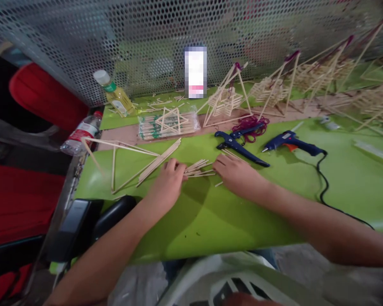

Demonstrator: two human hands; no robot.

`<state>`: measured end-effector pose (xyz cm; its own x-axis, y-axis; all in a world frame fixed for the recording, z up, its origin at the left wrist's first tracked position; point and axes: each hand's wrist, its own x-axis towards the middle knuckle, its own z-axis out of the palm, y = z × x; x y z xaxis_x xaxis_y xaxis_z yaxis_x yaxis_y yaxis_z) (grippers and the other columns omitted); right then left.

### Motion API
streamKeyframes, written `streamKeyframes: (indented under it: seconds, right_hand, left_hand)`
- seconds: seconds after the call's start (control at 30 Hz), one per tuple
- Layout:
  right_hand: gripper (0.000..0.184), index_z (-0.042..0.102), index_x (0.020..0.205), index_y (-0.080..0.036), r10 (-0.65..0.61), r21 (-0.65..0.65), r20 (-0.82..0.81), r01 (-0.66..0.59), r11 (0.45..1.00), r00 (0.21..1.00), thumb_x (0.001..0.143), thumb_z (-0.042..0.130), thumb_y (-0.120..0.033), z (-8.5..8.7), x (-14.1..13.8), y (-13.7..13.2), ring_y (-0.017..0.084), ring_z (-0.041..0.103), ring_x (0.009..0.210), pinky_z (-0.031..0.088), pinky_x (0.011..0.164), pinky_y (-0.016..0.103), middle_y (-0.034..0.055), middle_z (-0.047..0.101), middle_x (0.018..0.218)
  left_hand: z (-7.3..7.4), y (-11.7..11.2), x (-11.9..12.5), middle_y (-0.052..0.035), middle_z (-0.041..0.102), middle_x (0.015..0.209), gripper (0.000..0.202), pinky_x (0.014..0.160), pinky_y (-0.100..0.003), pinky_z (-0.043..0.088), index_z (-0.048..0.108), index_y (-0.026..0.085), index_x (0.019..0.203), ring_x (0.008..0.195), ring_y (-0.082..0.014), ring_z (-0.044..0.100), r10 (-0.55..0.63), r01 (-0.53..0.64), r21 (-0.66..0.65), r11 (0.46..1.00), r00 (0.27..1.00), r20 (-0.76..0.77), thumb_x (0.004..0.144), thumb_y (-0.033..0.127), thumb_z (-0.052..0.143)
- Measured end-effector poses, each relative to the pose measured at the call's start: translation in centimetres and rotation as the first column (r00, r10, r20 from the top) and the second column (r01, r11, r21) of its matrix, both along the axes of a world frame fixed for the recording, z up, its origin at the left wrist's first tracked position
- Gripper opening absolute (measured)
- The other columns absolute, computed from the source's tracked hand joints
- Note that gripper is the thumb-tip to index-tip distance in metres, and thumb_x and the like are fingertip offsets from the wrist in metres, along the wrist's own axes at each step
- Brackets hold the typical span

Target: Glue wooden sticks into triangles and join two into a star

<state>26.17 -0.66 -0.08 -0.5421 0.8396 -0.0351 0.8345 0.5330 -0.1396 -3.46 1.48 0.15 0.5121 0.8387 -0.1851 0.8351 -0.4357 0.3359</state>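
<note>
My left hand [167, 182] and my right hand [238, 174] rest on the green table [210, 216], one at each end of a small bundle of short wooden sticks [198, 169]. Both hands have their fingers curled onto the sticks and seem to pinch the bundle's ends. A single short stick [218, 184] lies loose just below the right hand. Left of my left hand lie a longer bundle of sticks [159, 162] and a glued stick triangle [121, 163].
Blue cutters [239, 146] and a blue glue gun [293, 143] with a black cord [324, 187] lie beyond my right hand. Finished stick pyramids [226, 100] line the back by a perforated metal screen [191, 34]. Two bottles [115, 94] stand at the left.
</note>
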Motion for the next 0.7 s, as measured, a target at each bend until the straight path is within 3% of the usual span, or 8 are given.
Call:
streamKeyframes:
  seconds: [0.1, 0.2, 0.3, 0.47, 0.6, 0.7]
  right_hand:
    - [0.022, 0.077, 0.133, -0.014, -0.007, -0.002, -0.162, 0.006, 1.0, 0.987, 0.117, 0.063, -0.019, -0.7, 0.3, -0.4, 0.03, 0.076, 0.11, 0.065, 0.099, 0.046, 0.0179, 0.077, 0.129]
    - [0.045, 0.074, 0.146, -0.014, -0.09, 0.007, -0.24, 0.095, 0.995, 0.967, 0.113, 0.082, -0.042, -1.0, 0.3, -0.9, 0.036, 0.077, 0.118, 0.069, 0.102, 0.053, 0.0217, 0.076, 0.137]
    - [0.034, 0.078, 0.137, -0.015, -0.124, 0.004, -0.244, 0.129, 0.992, 0.962, 0.111, 0.084, -0.036, -0.7, -0.2, -1.1, 0.036, 0.078, 0.118, 0.07, 0.104, 0.055, 0.021, 0.078, 0.133]
    - [0.015, 0.08, 0.124, -0.014, -0.146, -0.053, -0.204, 0.138, 0.989, 0.968, 0.115, 0.076, -0.026, 0.1, -2.0, -0.9, 0.037, 0.076, 0.12, 0.069, 0.108, 0.055, 0.0181, 0.08, 0.124]
    - [0.016, 0.079, 0.126, -0.013, -0.177, -0.123, -0.192, 0.155, 0.98, 0.965, 0.117, 0.066, -0.014, 0.1, -3.1, -0.6, 0.03, 0.078, 0.115, 0.068, 0.105, 0.045, 0.0167, 0.079, 0.129]
    - [0.019, 0.077, 0.133, -0.013, -0.219, -0.137, -0.178, 0.196, 0.971, 0.959, 0.118, 0.065, -0.014, 0.0, -3.2, -0.5, 0.029, 0.078, 0.118, 0.067, 0.106, 0.042, 0.0192, 0.076, 0.14]
  left_hand:
    - [0.4, 0.1, -0.3, -0.0183, 0.068, 0.148, 0.035, 0.119, -0.06, 0.07, 0.075, 0.028, 0.148, 0.138, -0.0381, 0.074, -0.008, 0.008, -0.031, 0.999, 1.0, 0.005, 0.117, 0.022, 0.059]
    - [0.2, 0.4, -0.6, -0.0191, 0.067, 0.151, 0.04, 0.121, -0.066, 0.069, 0.072, 0.029, 0.153, 0.143, -0.043, 0.071, -0.024, 0.027, -0.073, 0.997, 0.999, 0.045, 0.116, 0.045, 0.072]
    - [-0.7, 0.4, -0.4, -0.0203, 0.065, 0.159, 0.055, 0.13, -0.072, 0.061, 0.064, 0.03, 0.164, 0.154, -0.0469, 0.064, 0.0, 0.005, -0.058, 0.998, 0.997, 0.083, 0.114, 0.049, 0.075]
    - [-2.1, -0.1, 0.8, -0.0231, 0.057, 0.176, 0.053, 0.143, -0.078, 0.047, 0.057, 0.029, 0.17, 0.171, -0.0487, 0.053, 0.018, -0.022, 0.021, 1.0, 0.987, 0.159, 0.118, 0.04, 0.062]
    - [-2.9, -0.1, 1.2, -0.0251, 0.056, 0.175, 0.049, 0.147, -0.078, 0.043, 0.058, 0.022, 0.166, 0.177, -0.0474, 0.049, -0.042, 0.015, 0.12, 0.993, 0.972, 0.231, 0.118, 0.029, 0.059]
    - [-3.5, 0.3, 1.4, -0.0241, 0.056, 0.175, 0.044, 0.148, -0.077, 0.044, 0.061, 0.019, 0.161, 0.178, -0.0468, 0.048, -0.06, 0.024, 0.146, 0.989, 0.968, 0.243, 0.117, 0.024, 0.058]
